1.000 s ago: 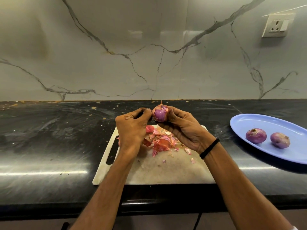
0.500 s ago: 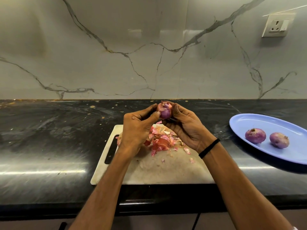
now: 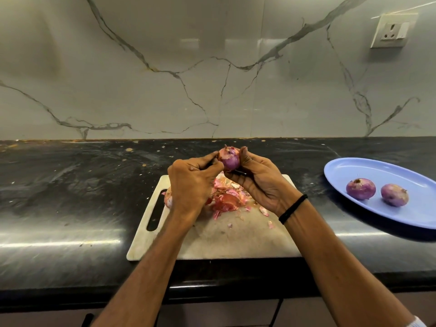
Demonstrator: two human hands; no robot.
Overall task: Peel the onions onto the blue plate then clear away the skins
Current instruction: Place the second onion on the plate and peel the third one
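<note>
1. A black surface (image 3: 70,185) runs along a veined marble wall.
2. A pale cutting board (image 3: 236,241) lies at its front edge, its handle slot to the left.
3. At the board's left side a further onion (image 3: 168,197) shows partly from behind the left wrist.
4. The left hand (image 3: 191,185) is curled above the board. Its thumb and forefinger pinch the left side of the held onion (image 3: 229,158). Something dark sits between them, too small to make out.
5. The held onion is raised over the far end of the board, with scraps of dry skin clinging to its top.
6. A heap of pink skins (image 3: 226,197) lies on the board beneath both hands.
7. The right hand (image 3: 262,182) cups the held onion from the right, fingers wrapped round it. A black band (image 3: 293,208) circles the wrist.
8. The blue plate (image 3: 382,171) sits on the surface well to the right, carrying two peeled onions (image 3: 361,188) side by side, apart.
9. A wall socket (image 3: 391,31) is at upper right.
</note>
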